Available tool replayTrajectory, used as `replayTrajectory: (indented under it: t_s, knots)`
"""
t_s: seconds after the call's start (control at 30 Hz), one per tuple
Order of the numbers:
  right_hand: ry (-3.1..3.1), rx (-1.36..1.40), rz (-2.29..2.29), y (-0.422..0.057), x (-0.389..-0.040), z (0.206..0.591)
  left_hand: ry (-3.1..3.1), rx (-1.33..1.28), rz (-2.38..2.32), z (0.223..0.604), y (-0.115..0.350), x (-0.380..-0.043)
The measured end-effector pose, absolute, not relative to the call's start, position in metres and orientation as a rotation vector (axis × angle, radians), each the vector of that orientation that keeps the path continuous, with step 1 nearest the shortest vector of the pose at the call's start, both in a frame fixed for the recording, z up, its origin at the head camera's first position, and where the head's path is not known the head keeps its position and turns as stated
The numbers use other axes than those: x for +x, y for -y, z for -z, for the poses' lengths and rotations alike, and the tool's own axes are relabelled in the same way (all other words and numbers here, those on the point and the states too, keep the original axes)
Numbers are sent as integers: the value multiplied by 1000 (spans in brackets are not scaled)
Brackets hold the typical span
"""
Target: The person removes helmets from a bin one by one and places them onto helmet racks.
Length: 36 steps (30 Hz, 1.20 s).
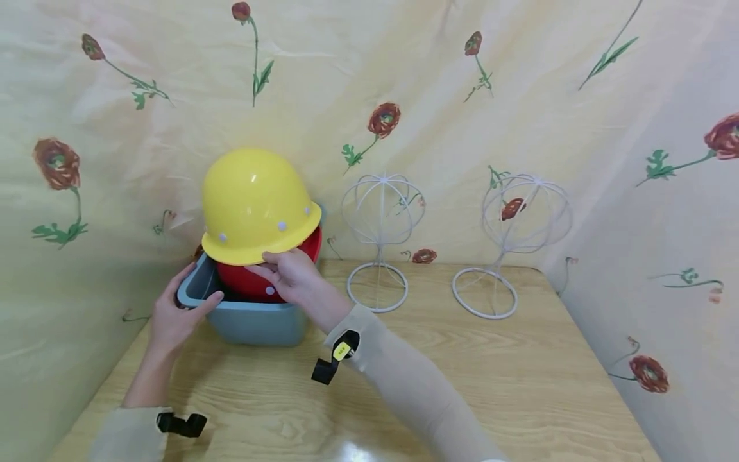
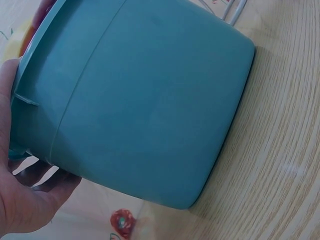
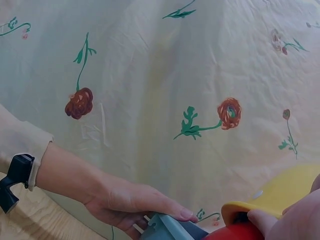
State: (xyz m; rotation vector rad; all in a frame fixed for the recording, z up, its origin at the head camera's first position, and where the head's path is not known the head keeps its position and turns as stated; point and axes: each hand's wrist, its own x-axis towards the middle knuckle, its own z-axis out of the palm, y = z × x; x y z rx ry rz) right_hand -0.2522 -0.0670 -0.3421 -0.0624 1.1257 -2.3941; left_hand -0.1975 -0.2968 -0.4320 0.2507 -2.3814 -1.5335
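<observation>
In the head view a yellow hard hat (image 1: 254, 199) sits tilted above a blue-grey plastic bin (image 1: 254, 324). My right hand (image 1: 291, 274) pinches the hat's front brim, thumb and fingers at its edge. Beneath it a red hard hat (image 1: 245, 282) lies inside the bin, partly hidden by the yellow one. My left hand (image 1: 173, 317) grips the bin's left corner, thumb along the rim and fingers round the outside. The left wrist view shows those fingers below the rim of the bin (image 2: 140, 100).
Two white wire head-shaped stands, one in the middle (image 1: 378, 308) and one to the right (image 1: 485, 314), stand along the back of the wooden table (image 1: 462, 372). Flower-printed cloth (image 1: 312, 77) hangs behind and at both sides.
</observation>
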Motion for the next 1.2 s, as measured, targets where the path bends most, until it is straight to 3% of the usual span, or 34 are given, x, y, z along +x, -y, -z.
replayTrajectory:
  t_s: [1.2]
  knots:
    - [-1325, -598, 2254, 1, -235, 303, 2348, 200, 1570, 436, 297, -197]
